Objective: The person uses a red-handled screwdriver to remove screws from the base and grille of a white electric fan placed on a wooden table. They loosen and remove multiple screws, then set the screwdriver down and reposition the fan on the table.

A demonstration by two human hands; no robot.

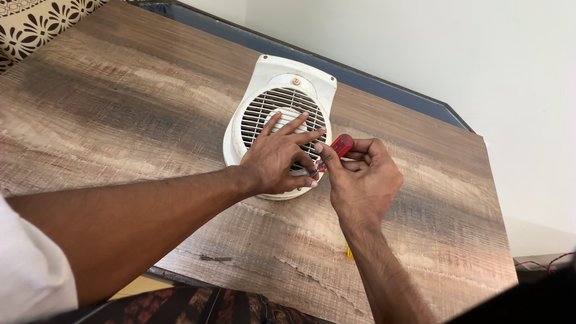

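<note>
1. The white plastic fan housing with a round slatted grille (282,96) lay flat on the brown wood-grain table (120,108), near its far edge.
2. My left hand (277,161) rested on the grille, with the fingers spread and pressed on the slats.
3. My right hand (363,180) was just beside it, with the fingers closed around the red transparent handle of a screwdriver (341,146).
4. The tip of the screwdriver pointed to the lower rim of the housing; my left hand hid the exact place.
5. A small dark screw (215,258) lay on the table near the front edge.
6. A blue border (372,84) ran behind the table, along the white wall (450,42).
</note>
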